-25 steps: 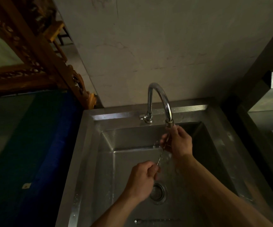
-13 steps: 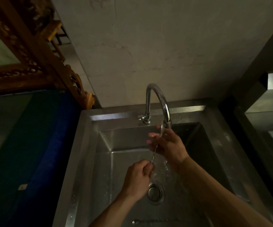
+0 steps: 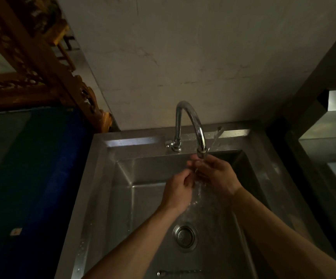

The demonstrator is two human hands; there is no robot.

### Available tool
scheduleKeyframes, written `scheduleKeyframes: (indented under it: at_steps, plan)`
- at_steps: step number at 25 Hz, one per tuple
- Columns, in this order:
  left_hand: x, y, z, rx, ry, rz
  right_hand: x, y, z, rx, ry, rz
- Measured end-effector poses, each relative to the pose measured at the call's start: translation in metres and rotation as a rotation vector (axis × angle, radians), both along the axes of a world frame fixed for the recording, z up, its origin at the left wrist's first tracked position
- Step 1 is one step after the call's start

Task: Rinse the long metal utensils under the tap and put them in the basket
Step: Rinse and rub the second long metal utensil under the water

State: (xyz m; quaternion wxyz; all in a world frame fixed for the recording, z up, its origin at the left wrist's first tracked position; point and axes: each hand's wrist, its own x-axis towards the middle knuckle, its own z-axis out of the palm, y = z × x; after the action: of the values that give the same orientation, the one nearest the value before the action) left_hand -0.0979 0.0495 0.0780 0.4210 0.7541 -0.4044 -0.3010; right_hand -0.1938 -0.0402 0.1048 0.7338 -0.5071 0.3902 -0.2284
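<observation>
Water runs from the curved chrome tap [image 3: 191, 121] into the steel sink [image 3: 122, 178]. Both my hands meet right under the spout. My right hand [image 3: 217, 176] is closed around a long thin metal utensil [image 3: 215, 137], whose blurred upper end sticks up to the right past the spout. My left hand [image 3: 178, 190] pinches the utensil's lower end just below the right fingers, in the stream. A second long metal utensil [image 3: 183, 272] lies flat on the sink floor at the bottom edge of the view. No basket is in view.
The round drain [image 3: 184, 235] sits in the sink floor below my hands. A blue surface [image 3: 32, 178] borders the sink on the left, under a carved wooden frame [image 3: 42, 63]. A steel counter [image 3: 328, 133] stands at the right, and a plain wall behind.
My left hand has risen from near the drain up to the right hand. The utensil has slid upward, so its top now pokes out past the spout.
</observation>
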Motion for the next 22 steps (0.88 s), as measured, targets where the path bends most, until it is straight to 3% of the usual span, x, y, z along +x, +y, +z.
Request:
scheduleKeyframes:
  at_steps: [4,13,17,22]
  plan:
    - [-0.005,-0.018,0.004,-0.087,0.11,-0.007,-0.007,-0.019,0.01,-0.072,0.042,-0.104]
    - [0.0,-0.012,0.0,-0.08,0.465,0.139,-0.03,-0.053,0.034,-0.066,-0.077,-0.292]
    - [-0.003,-0.025,0.008,-0.032,0.481,0.233,-0.038,-0.062,0.045,-0.106,-0.099,-0.357]
    - [-0.005,-0.027,0.015,-0.082,0.557,0.205,-0.045,-0.06,0.05,-0.114,-0.116,-0.353]
